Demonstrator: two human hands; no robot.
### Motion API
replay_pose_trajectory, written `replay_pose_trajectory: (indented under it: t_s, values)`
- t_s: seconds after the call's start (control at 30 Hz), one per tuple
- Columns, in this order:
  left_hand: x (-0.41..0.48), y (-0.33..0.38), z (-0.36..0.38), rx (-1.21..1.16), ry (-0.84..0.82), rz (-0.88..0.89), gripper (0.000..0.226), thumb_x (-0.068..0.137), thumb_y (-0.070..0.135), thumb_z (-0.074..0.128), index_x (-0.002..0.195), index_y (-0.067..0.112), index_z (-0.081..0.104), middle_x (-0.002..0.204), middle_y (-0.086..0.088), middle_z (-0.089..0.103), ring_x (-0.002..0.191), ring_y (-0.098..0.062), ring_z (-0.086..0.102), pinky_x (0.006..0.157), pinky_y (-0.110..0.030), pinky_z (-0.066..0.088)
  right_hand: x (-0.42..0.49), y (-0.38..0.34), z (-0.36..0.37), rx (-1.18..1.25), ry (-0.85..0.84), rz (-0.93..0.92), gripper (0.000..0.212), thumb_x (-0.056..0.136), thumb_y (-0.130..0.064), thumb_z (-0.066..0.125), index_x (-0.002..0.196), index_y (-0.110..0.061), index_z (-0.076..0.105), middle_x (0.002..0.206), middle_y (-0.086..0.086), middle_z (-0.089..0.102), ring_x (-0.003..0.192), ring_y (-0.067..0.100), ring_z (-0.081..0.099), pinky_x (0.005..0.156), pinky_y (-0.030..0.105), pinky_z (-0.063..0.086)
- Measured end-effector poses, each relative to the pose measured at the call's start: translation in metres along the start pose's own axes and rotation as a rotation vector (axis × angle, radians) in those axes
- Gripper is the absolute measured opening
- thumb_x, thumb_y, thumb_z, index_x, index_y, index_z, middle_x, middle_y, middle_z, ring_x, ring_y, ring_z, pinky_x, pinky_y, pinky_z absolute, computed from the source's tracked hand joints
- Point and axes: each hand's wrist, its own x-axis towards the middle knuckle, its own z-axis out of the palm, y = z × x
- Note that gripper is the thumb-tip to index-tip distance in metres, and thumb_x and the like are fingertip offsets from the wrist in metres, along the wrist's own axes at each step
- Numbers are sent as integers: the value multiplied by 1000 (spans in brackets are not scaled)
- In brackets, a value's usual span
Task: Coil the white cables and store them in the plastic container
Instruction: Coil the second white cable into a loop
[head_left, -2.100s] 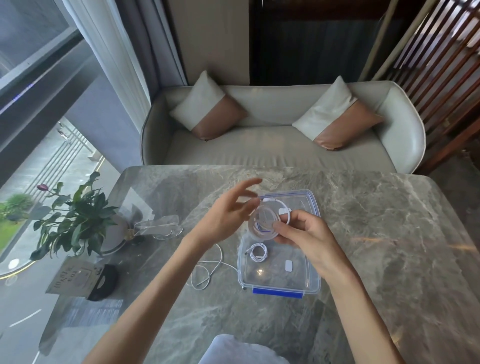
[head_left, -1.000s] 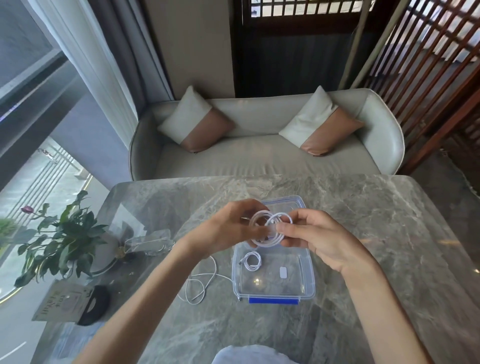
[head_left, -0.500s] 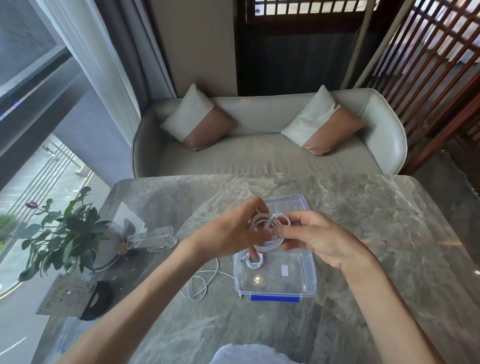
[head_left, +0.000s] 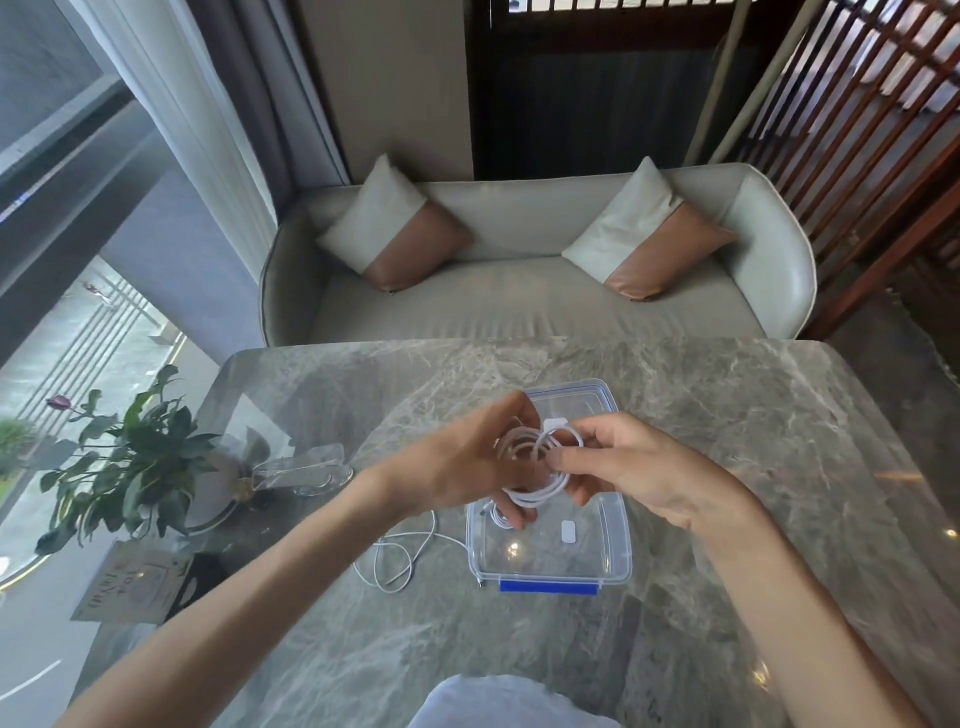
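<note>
Left hand (head_left: 462, 460) and right hand (head_left: 644, 467) pinched the coiled white cable (head_left: 537, 496) over the plastic container (head_left: 595, 558); lowering it inside seemed next.

- A grey marble table (head_left: 753, 467) fills the lower half, its glossy top veined pale and catching small glints of light.
- At twelve o'clock, just beyond the table's far edge, stands a pale grey-green sofa (head_left: 519, 306) with a curved back.
- Two cushions, half pale and half tan, lean on it: one at eleven o'clock (head_left: 395, 228), another at one o'clock (head_left: 649, 234).
- Behind the sofa are a beige wall (head_left: 384, 78) and a dark panel (head_left: 597, 104), perhaps a door.
- At two o'clock rises a reddish wooden slat screen (head_left: 857, 130).
- At ten o'clock a pale curtain (head_left: 171, 104) hangs beside a large window (head_left: 52, 218), which admits daylight.
- At nine o'clock a leafy plant (head_left: 130, 457) stands at the table's left edge.
</note>
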Motion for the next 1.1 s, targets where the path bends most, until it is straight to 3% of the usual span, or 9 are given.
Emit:
replay_pose_trajectory:
  t_s: [0.2, 0.3, 0.4, 0.57, 0.73, 0.83, 0.9, 0.97, 1.1]
  values:
    - [2, -5, 12, 293, 30, 30, 22, 97, 4, 54, 104, 10, 33, 76, 0, 62, 49, -17, 67, 41, -28, 53, 4, 5, 6, -157, 48, -33, 6, 89, -21, 72, 88, -17, 77, 76, 0, 75, 64, 9, 68, 63, 18, 55]
    - [4, -9, 9, 180, 26, -55, 26, 95, 4, 58, 109, 9, 37, 67, 0, 64, 44, -15, 64, 38, -26, 50, 6, 12, 6, -149, 82, -56, 9, 90, -22, 72, 91, -14, 76, 72, -2, 73, 61, 8, 67, 62, 17, 54]
    - [2, -13, 2, 14, -14, -143, 23, 93, 15, 66, 105, 7, 48, 60, -7, 69, 44, -20, 63, 46, -26, 51, 6, 19, 6, -15, 69, -43, 14, 95, -12, 66, 103, -4, 74, 71, -2, 69, 59, 6, 64, 60, 16, 53]
    - [1, -18, 0, -15, -57, -196, 26, 92, 23, 70, 100, 6, 52, 73, -17, 67, 55, -32, 64, 51, -32, 55, 6, 25, 16, 80, 58, -13, 16, 97, -4, 61, 107, 5, 70, 73, 1, 68, 56, 5, 62, 58, 17, 54]
    - [-3, -15, 5, 252, 34, -82, 18, 95, 25, 64, 95, 13, 50, 77, -11, 67, 55, -23, 63, 46, -28, 49, -1, 25, 19, -16, 55, -32, 22, 98, -33, 62, 107, -14, 69, 89, -1, 75, 70, 10, 70, 73, 24, 55]
    - [-7, -12, 8, 357, 91, 8, 18, 98, 20, 57, 99, 6, 47, 76, -1, 63, 55, -15, 58, 46, -22, 46, -2, 24, 25, 1, 95, -73, 27, 91, -47, 67, 106, -24, 70, 92, -2, 78, 67, 11, 70, 68, 22, 55]
    - [-9, -10, 8, 305, 139, 53, 20, 97, 15, 59, 102, 3, 45, 73, 6, 60, 52, -9, 54, 44, -19, 44, 1, 23, 32, 2, 238, -151, 10, 95, -36, 66, 103, -34, 72, 86, -1, 78, 58, 11, 65, 60, 23, 52]
    - [-12, -6, 5, 119, 191, 39, 23, 94, 15, 65, 107, 5, 48, 73, 6, 62, 53, -10, 57, 45, -19, 46, 2, 22, 39, 71, 311, -237, 18, 95, -31, 67, 110, -40, 73, 78, -3, 77, 52, 8, 60, 52, 20, 49]
    - [-22, -1, -5, -256, 185, -10, 38, 88, 25, 74, 113, 4, 57, 90, -7, 72, 77, -19, 71, 63, -33, 59, 0, 13, 48, 163, 313, -328, 34, 83, -49, 69, 117, -44, 72, 77, 3, 73, 45, 11, 46, 47, 18, 45]
